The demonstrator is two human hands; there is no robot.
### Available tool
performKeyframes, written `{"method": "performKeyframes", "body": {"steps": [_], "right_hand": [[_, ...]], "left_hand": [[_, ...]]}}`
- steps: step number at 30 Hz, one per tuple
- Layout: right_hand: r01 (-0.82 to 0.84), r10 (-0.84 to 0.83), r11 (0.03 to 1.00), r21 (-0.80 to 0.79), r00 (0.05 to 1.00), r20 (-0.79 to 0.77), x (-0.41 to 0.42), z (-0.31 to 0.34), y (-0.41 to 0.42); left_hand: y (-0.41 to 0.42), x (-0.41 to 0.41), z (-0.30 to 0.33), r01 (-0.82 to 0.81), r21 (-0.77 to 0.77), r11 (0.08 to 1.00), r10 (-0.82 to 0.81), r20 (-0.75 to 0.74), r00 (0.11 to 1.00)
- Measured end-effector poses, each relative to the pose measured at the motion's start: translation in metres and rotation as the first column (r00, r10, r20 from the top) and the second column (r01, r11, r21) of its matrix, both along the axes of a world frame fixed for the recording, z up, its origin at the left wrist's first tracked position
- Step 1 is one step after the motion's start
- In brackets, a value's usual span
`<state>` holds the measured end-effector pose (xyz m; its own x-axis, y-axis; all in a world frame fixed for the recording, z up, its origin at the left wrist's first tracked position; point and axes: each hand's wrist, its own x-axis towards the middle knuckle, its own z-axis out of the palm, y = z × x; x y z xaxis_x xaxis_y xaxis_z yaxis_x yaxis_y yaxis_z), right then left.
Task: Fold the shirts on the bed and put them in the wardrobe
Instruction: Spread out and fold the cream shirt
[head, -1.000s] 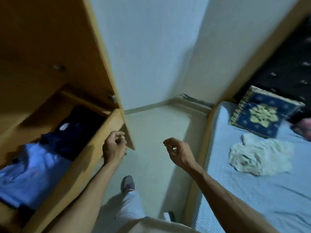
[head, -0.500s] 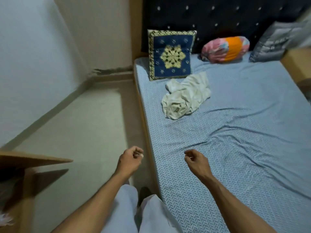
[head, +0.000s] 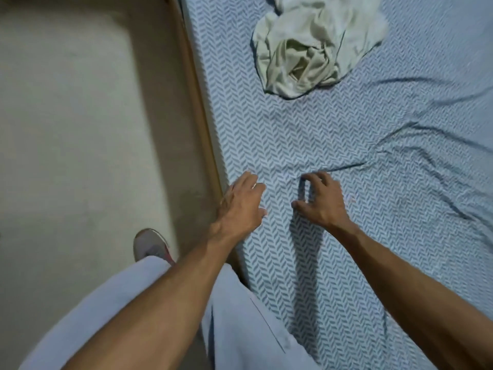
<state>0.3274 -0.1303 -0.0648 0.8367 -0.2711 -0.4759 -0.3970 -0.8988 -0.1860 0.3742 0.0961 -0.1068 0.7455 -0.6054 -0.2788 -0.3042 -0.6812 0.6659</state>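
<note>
My hands reach out over the near edge of the bed. My left hand (head: pixel 241 202) is loosely spread, palm down, fingers apart and empty, hanging right at the bed's side where the mattress meets the wooden frame (head: pixel 198 108). My right hand (head: pixel 321 200) sits just beside it, further in over the bed, fingers curled and parted like a loose claw, thumb out, gripping nothing; I cannot tell whether the fingertips touch the sheet. Its shadow falls on the fabric under it.

The shirt (head: pixel 312 46) is a pale greenish-cream heap, crumpled and unfolded, lying on the bed well ahead of both hands, toward the top of the view and closer to the frame side than to the far side. Its top edge runs out of sight.

Between my hands and the shirt there is only the blue herringbone sheet (head: pixel 293 134), and nothing lies on that stretch. To the right the sheet is rumpled into several long creases (head: pixel 416 145) fanning out from a point just beyond my right hand.

To the left is bare beige floor (head: pixel 80 129). My grey shoe (head: pixel 150 247) stands on it close against the frame, and my light blue trousers (head: pixel 240 329) fill the bottom of the view, pressed to the bed's edge.
</note>
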Motion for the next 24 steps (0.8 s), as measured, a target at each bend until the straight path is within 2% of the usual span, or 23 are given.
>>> {"method": "performKeyframes", "body": {"steps": [4,8,14,16,20,24], "right_hand": [[-0.016,0.015,1.000,0.015,0.997,0.076,-0.002,-0.005,-0.006],[-0.058,0.039,0.990,0.132,0.989,0.141,0.004,-0.021,-0.028],[-0.218,0.181,0.942,0.256,0.971,0.157,0.007,-0.026,-0.059],[-0.260,0.218,0.918,0.299,0.961,0.168,0.019,-0.025,-0.073],[-0.227,0.146,0.943,0.244,0.939,0.311,0.074,-0.023,-0.089],[-0.243,0.148,0.957,0.161,0.881,0.448,0.146,-0.023,-0.092]], "left_hand": [[-0.015,0.001,-0.005,0.025,0.140,0.990,-0.058,0.239,0.969],[-0.036,0.007,0.013,-0.064,0.277,0.959,-0.023,0.299,0.954],[-0.072,-0.005,0.027,-0.252,0.393,0.884,0.148,0.275,0.950],[-0.082,-0.005,0.036,-0.252,0.476,0.842,0.153,0.238,0.959],[-0.091,0.011,0.048,-0.192,0.621,0.760,0.113,0.164,0.980],[-0.098,0.034,0.056,-0.189,0.665,0.723,0.167,0.097,0.981]]}}
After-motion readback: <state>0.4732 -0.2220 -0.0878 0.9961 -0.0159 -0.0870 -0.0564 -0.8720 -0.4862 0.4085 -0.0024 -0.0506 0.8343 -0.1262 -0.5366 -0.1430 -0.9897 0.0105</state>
